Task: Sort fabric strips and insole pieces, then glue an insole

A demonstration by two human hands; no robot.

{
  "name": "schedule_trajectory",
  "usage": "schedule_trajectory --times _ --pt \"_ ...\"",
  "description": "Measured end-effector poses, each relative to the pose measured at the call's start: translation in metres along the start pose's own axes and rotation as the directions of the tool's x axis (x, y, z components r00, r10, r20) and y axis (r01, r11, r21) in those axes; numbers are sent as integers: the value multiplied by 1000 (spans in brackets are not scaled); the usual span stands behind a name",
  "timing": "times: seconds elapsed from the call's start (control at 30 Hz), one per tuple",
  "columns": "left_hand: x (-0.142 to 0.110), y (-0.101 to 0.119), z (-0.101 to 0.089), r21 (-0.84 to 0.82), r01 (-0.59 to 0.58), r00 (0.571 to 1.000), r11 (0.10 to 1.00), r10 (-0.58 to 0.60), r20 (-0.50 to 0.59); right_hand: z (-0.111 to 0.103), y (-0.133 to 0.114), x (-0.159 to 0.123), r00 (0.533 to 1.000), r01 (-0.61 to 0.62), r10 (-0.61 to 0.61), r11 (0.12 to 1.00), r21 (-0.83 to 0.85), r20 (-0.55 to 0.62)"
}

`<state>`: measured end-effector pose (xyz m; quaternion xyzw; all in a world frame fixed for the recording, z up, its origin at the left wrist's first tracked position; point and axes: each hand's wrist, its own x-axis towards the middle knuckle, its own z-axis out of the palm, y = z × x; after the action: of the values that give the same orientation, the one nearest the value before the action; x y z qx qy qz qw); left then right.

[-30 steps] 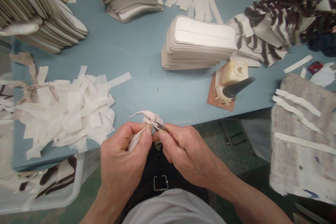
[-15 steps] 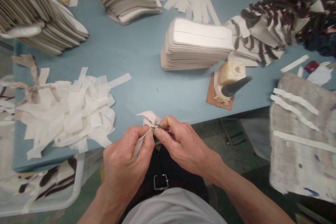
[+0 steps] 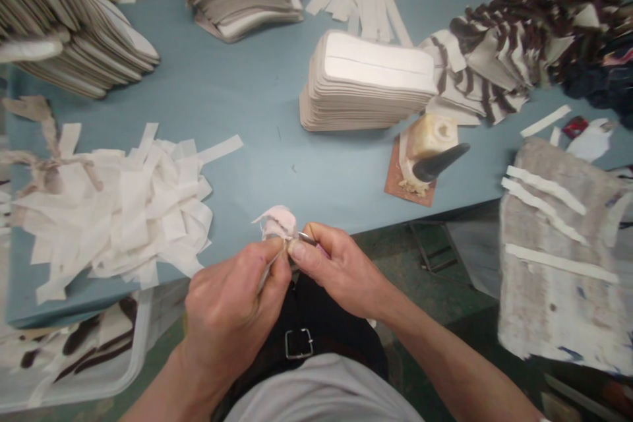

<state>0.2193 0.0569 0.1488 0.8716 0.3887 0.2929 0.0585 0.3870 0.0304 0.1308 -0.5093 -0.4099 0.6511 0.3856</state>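
Between finger and thumb, my left hand (image 3: 242, 290) pinches a pale pinkish piece of cloth (image 3: 279, 219), whose loose end curls up above the fingertips. My right hand (image 3: 336, 267) is closed around a small tool with a thin metal blade (image 3: 307, 237); its handle is mostly hidden in the fingers, with a hint of red or pink. The blade points left at the cloth, and the right thumb presses against the cloth beside the left fingertips. Both hands are held together in front of my belt, at the table's near edge.
On the blue table (image 3: 257, 99) lie a pile of white strips (image 3: 128, 211) and stacks of padded pieces (image 3: 366, 99). A glue bottle with a dark nozzle (image 3: 435, 145) stands at the right. A stained pad (image 3: 564, 303) with strips is far right. A plastic bin (image 3: 138, 349) sits lower left.
The loose end of the cloth has turned and opened out a little above my fingers. My left hand has rolled slightly; more of the metal blade shows. The view has shifted slightly.
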Motion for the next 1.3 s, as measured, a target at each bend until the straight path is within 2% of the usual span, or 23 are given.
schedule_trajectory --times 0.1,0.47,0.6,0.73,0.87,1.03,1.1,1.17,1.3 --pt "2 -2 0 20 -45 999 999 45 -10 0 2 1 999 -39 39 999 21 -17" --pt "1 -1 4 15 -52 999 999 52 1 1 9 3 992 29 -37 997 -71 -123" --pt "1 4 5 -49 14 1000 999 -14 0 4 14 2 969 79 -98 993 -91 -228" --pt "-1 12 5 -160 184 983 970 -181 37 6 14 1 955 93 -106 994 -62 -276" --pt "2 22 2 -262 356 934 897 -345 90 10 13 -1 951 101 -100 995 -12 -292" --pt "7 27 -1 -349 499 866 793 -472 165 16 21 -5 968 95 -53 982 165 -244" --pt "7 28 -1 -394 564 825 726 -521 220 18 24 -6 972 88 -33 969 229 -233" --pt "7 30 0 -438 646 758 625 -592 273 19 25 -8 974 85 -21 958 274 -227" --pt "9 39 1 -511 778 580 366 -731 359 24 26 -7 983 73 -6 929 362 -181"
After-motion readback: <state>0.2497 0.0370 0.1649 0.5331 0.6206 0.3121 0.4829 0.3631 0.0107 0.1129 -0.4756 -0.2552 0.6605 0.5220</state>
